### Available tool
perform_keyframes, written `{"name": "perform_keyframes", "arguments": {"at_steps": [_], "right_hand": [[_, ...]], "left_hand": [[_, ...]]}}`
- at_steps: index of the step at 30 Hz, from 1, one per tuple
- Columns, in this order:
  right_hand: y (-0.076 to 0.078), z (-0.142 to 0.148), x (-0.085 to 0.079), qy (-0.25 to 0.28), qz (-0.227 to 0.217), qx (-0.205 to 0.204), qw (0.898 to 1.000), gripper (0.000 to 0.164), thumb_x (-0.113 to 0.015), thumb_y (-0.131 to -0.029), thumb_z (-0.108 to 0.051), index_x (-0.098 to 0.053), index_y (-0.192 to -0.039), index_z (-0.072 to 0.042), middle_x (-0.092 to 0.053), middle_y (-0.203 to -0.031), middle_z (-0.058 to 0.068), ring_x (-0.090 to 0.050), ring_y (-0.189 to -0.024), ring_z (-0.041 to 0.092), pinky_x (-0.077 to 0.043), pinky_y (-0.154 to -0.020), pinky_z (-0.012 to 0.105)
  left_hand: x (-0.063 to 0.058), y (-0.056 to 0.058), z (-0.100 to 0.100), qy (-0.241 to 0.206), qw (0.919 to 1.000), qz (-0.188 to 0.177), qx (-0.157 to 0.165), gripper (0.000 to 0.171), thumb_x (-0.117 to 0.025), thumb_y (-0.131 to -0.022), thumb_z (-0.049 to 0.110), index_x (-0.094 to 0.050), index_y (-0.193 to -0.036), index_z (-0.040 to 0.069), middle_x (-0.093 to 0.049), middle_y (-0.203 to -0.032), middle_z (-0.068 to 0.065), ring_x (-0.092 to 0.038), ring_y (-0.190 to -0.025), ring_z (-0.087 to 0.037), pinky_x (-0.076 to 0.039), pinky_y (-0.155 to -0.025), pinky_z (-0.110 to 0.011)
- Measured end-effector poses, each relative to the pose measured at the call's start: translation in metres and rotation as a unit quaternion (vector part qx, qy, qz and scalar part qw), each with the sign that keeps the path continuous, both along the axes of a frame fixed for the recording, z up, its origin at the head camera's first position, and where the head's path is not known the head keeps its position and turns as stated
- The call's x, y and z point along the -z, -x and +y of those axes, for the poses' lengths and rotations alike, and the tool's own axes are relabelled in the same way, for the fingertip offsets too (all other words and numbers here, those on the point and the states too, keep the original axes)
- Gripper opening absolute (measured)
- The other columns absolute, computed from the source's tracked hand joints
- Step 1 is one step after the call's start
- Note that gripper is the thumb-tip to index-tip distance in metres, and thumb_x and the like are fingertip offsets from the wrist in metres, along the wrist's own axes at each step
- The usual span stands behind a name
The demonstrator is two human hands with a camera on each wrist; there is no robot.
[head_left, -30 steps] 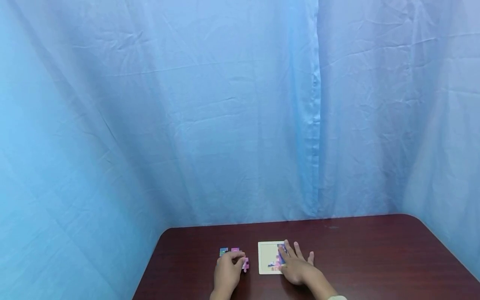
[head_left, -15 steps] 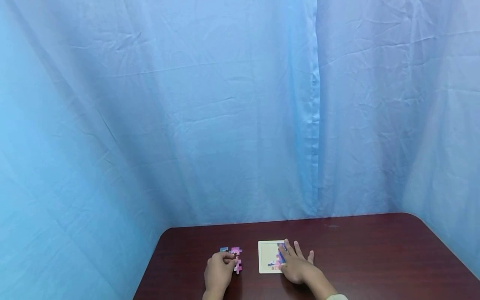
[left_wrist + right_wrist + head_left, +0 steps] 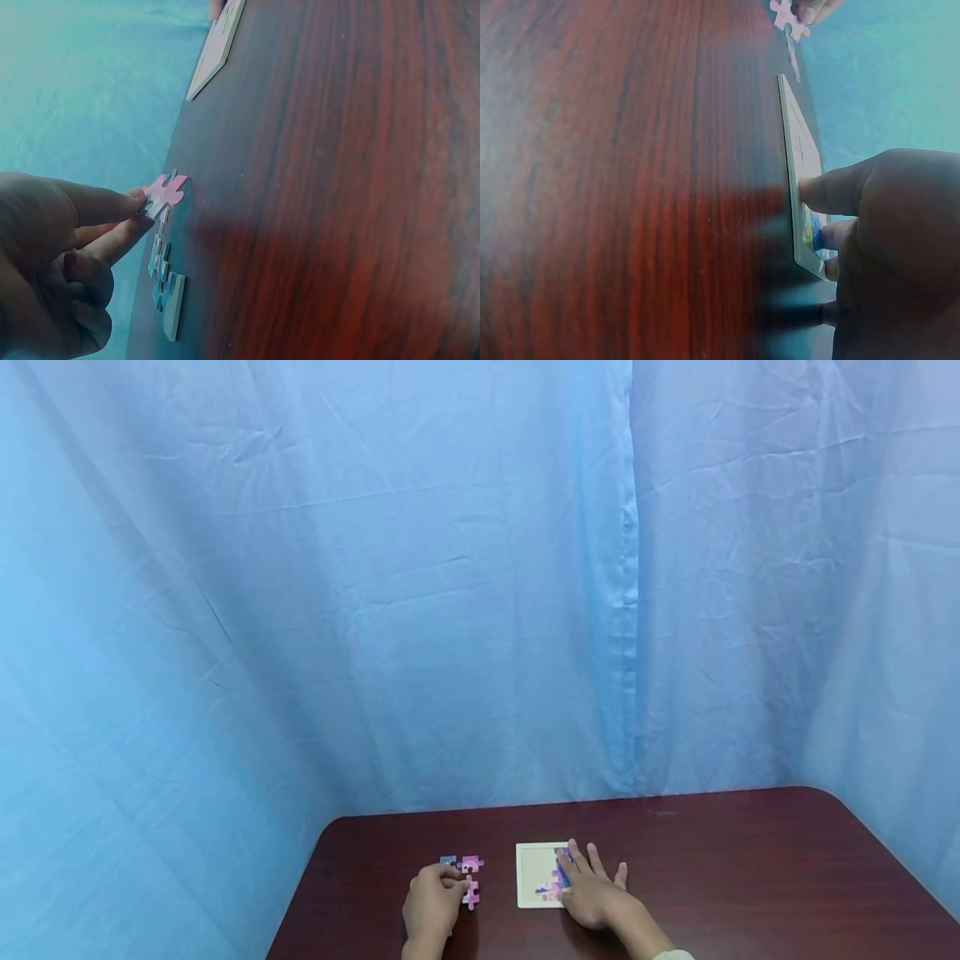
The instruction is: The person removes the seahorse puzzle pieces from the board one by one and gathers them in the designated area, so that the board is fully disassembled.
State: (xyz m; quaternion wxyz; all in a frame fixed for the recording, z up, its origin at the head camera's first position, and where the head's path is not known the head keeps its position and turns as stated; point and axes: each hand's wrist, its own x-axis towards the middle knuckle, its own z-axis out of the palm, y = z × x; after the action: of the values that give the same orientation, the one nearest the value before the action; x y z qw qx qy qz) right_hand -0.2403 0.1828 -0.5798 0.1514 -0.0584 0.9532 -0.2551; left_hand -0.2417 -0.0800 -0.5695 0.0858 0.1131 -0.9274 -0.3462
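Between thumb and fingertip, my left hand pinches a pink jigsaw piece, held just above the table beside other loose pieces. On the right, my right hand lies with spread fingers across the right side of a pale square puzzle frame. Some fitted pieces show in that frame beside the fingers, while its left part is bare board. Thumb and fingertips press on the frame in the right wrist view; the hand covers its right edge.
Past the left hand lie a pink piece and a blue piece, with more pieces partly hidden. The dark red wooden table ends at a blue curtain behind and at the left.
My left hand has moved left with the pink piece, away from the frame, and uncovered more of the far pink piece. The right hand stays in place.
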Motion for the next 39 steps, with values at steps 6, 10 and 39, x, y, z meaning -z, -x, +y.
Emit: {"name": "perform_keyframes", "arguments": {"at_steps": [6, 10, 39], "right_hand": [[-0.001, 0.000, -0.001, 0.003, 0.001, 0.000, 1.000, 0.068, -0.058, -0.104, -0.032, -0.035, -0.165, -0.010, -0.017, -0.178, 0.016, -0.006, -0.164, 0.047, 0.008, -0.116, 0.085], [-0.001, -0.001, -0.001, 0.005, 0.001, 0.000, 1.000, 0.067, -0.057, -0.104, -0.031, -0.036, -0.165, -0.010, -0.018, -0.178, 0.016, -0.006, -0.164, 0.047, 0.008, -0.116, 0.085], [0.000, 0.005, -0.002, 0.006, 0.004, -0.011, 1.000, 0.068, -0.061, -0.105, -0.036, -0.037, -0.164, -0.012, -0.020, -0.177, 0.018, -0.007, -0.164, 0.048, 0.004, -0.117, 0.085]], "left_hand": [[0.000, 0.002, 0.000, 0.000, 1.0000, -0.006, -0.008, 0.011, -0.088, -0.083, 0.017, -0.077, -0.084, 0.018, -0.071, -0.069, 0.009, -0.061, -0.058, -0.008, -0.046, -0.057, -0.036], [0.002, 0.004, 0.001, 0.008, 0.9997, -0.010, -0.022, 0.011, -0.088, -0.083, 0.016, -0.078, -0.087, 0.016, -0.071, -0.069, 0.009, -0.063, -0.060, -0.009, -0.048, -0.059, -0.038], [0.004, -0.017, 0.073, 0.016, 0.9769, 0.069, 0.202, 0.020, -0.087, -0.083, 0.015, -0.082, -0.102, 0.011, -0.067, -0.084, 0.002, -0.059, -0.074, -0.007, -0.048, -0.065, -0.028]]}}
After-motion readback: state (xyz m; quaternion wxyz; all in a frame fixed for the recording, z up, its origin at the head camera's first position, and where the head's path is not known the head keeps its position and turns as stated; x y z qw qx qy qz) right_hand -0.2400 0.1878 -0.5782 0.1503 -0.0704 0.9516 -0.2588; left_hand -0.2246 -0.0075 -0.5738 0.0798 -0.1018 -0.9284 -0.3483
